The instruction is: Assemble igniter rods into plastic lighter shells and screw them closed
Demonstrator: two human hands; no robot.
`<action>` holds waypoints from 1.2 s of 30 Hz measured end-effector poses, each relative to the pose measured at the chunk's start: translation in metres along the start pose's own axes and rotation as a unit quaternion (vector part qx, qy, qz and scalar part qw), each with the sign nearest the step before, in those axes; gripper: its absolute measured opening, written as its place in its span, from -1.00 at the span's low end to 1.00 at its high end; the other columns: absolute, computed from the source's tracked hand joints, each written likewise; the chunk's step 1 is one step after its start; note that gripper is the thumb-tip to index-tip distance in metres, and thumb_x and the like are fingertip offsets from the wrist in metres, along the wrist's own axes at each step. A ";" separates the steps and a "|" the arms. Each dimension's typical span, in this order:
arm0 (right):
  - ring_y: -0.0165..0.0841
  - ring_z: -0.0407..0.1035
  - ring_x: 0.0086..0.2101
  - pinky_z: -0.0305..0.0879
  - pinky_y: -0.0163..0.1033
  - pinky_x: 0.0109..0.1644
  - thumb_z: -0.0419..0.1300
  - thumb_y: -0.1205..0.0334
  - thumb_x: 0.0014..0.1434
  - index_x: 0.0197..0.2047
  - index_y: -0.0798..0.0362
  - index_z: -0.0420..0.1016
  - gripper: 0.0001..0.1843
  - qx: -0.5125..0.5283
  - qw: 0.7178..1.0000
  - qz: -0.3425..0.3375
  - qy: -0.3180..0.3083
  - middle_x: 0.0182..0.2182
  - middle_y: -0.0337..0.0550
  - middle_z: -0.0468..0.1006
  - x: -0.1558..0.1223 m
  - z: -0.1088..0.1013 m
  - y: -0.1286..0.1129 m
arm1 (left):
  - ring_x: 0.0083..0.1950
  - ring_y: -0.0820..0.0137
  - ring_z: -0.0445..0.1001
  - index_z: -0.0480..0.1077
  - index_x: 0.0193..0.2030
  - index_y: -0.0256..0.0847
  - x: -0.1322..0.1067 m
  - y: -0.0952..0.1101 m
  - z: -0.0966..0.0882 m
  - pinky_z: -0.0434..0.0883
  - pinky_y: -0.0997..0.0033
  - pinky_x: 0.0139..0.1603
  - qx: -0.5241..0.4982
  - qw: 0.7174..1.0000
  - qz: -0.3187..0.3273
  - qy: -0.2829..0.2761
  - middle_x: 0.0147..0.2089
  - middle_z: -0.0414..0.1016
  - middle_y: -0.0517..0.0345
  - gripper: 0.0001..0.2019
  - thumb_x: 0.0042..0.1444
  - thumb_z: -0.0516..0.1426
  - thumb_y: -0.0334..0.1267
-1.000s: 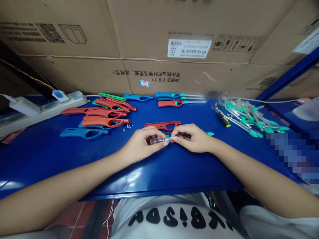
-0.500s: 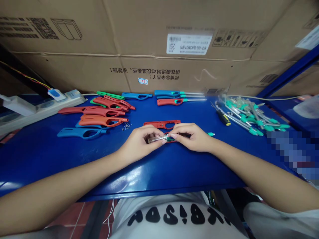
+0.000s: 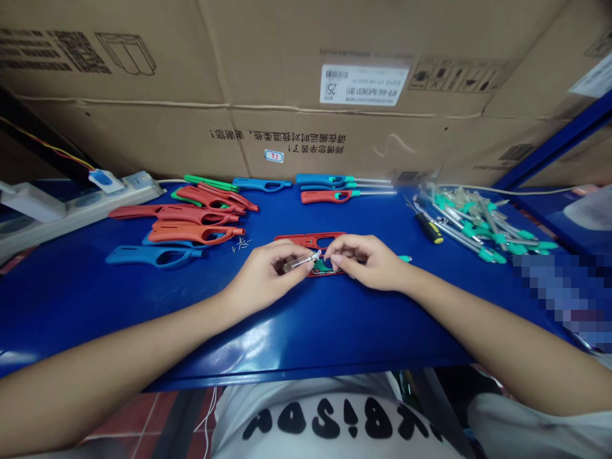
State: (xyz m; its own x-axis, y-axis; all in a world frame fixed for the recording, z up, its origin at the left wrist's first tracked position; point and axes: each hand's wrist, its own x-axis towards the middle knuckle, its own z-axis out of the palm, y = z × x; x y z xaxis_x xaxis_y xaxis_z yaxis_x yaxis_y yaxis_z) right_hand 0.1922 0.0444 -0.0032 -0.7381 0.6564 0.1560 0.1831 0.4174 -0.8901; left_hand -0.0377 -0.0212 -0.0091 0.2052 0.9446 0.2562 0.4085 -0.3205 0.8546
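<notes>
My left hand [image 3: 271,275] pinches a clear lighter fuel tank [image 3: 297,262] with a metal valve end, pointing right. Under both hands is a red lighter casing half [image 3: 316,273], partly covered, with a green trigger [image 3: 326,267] in it. My right hand [image 3: 364,261] is closed just right of the tank's valve end, thumb and fingertips together; what they pinch is too small to make out. Behind my fingers lies another red casing half [image 3: 301,240], inner side up. A green tip [image 3: 405,259] sticks out to the right from behind my right hand.
Red, orange, blue and green casings [image 3: 191,231] lie at left beside small metal pins [image 3: 242,243]. Assembled lighters [image 3: 329,196] lie at the back. To the right are a screwdriver [image 3: 430,228] and a heap of metal-tubed nozzles [image 3: 492,223]. A power strip [image 3: 90,213] stands far left.
The fuel tank's valve end has tilted up and away, and a small gap has opened between it and my right fingertips. More of the green trigger shows.
</notes>
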 end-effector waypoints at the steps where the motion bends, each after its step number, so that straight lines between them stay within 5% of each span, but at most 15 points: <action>1: -0.47 0.29 -0.49 0.21 -0.36 -0.44 0.15 0.19 0.30 -0.19 0.10 0.48 -0.84 -0.013 1.000 -0.005 0.003 -0.44 -0.21 0.49 0.000 0.000 0.000 | -0.25 0.36 0.53 0.58 -0.14 -0.22 0.000 0.000 0.000 0.43 0.39 -0.27 0.002 1.000 0.000 -0.001 -0.14 0.61 0.02 -0.82 0.20 0.24 -0.19; 12: -0.45 0.35 -0.48 0.26 -0.34 -0.39 0.18 0.20 0.31 -0.30 0.12 0.61 -0.77 -0.054 0.997 -0.059 -0.002 -0.48 -0.19 0.55 0.001 -0.001 -0.001 | -0.16 0.29 0.60 0.59 -0.09 -0.22 0.001 0.000 0.001 0.51 0.28 -0.12 -0.044 0.999 -0.006 -0.016 -0.09 0.62 0.00 -0.79 0.19 0.26 -0.19; 24: -0.47 0.31 -0.56 0.20 -0.38 -0.51 0.26 0.11 0.23 -0.27 0.12 0.64 -0.76 0.004 1.000 0.001 0.006 -0.52 -0.19 0.57 0.002 0.001 0.003 | -0.19 0.28 0.58 0.60 -0.09 -0.22 0.000 -0.004 0.001 0.51 0.26 -0.14 -0.033 0.999 0.003 -0.020 -0.12 0.60 0.00 -0.78 0.17 0.28 -0.20; 36: -0.39 0.43 -0.42 0.32 -0.30 -0.35 0.21 0.14 0.28 -0.27 0.12 0.63 -0.75 -0.060 0.997 -0.050 0.002 -0.36 -0.08 0.66 0.002 0.000 0.003 | -0.24 0.33 0.56 0.62 -0.11 -0.23 0.000 -0.001 0.000 0.44 0.35 -0.22 -0.010 1.000 0.003 -0.026 -0.20 0.61 0.03 -0.80 0.16 0.29 -0.23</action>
State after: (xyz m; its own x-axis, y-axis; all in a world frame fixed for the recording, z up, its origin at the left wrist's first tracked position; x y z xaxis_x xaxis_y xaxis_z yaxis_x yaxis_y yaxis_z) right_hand 0.1918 0.0468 -0.0055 -0.7535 0.6103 0.2444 0.1850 0.5536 -0.8120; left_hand -0.0378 -0.0209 -0.0097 0.2534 0.9377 0.2376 0.3897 -0.3237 0.8622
